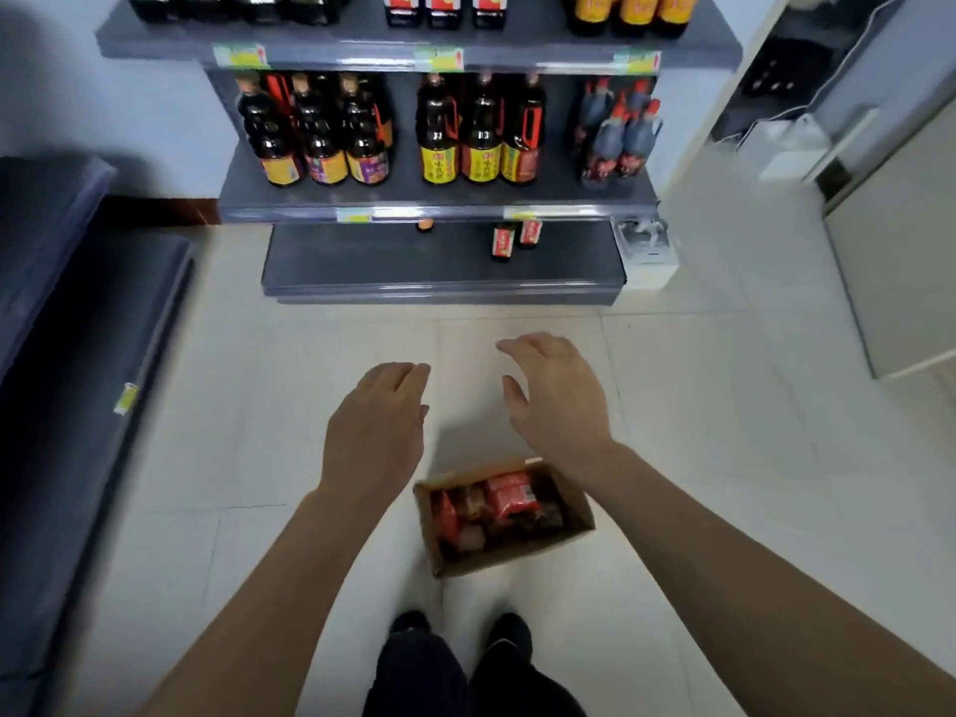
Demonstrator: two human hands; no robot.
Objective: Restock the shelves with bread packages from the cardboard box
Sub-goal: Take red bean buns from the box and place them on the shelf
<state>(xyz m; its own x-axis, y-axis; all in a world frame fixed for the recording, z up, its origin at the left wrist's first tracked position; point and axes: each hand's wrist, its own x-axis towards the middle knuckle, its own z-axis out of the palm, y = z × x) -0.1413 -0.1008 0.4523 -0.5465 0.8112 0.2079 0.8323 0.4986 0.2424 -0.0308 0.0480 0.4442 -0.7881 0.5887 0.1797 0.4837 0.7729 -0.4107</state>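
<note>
Left hand (pixel 375 432) and right hand (pixel 561 401) hover empty, fingers loosely extended, slightly spread. Cardboard box (pixel 517 553) sits open on the floor (pixel 698 406) by the shoes (pixel 408 624), bread packages (pixel 509 496) inside. Bottom shelf (pixel 362 261) has open room on its left; two small bottles (pixel 504 243) stand right of centre.

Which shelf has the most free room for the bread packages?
The bottom shelf, nearest the floor: mostly bare, just a few small bottles at its right; the middle shelf and top shelf carry rows of large bottles.
</note>
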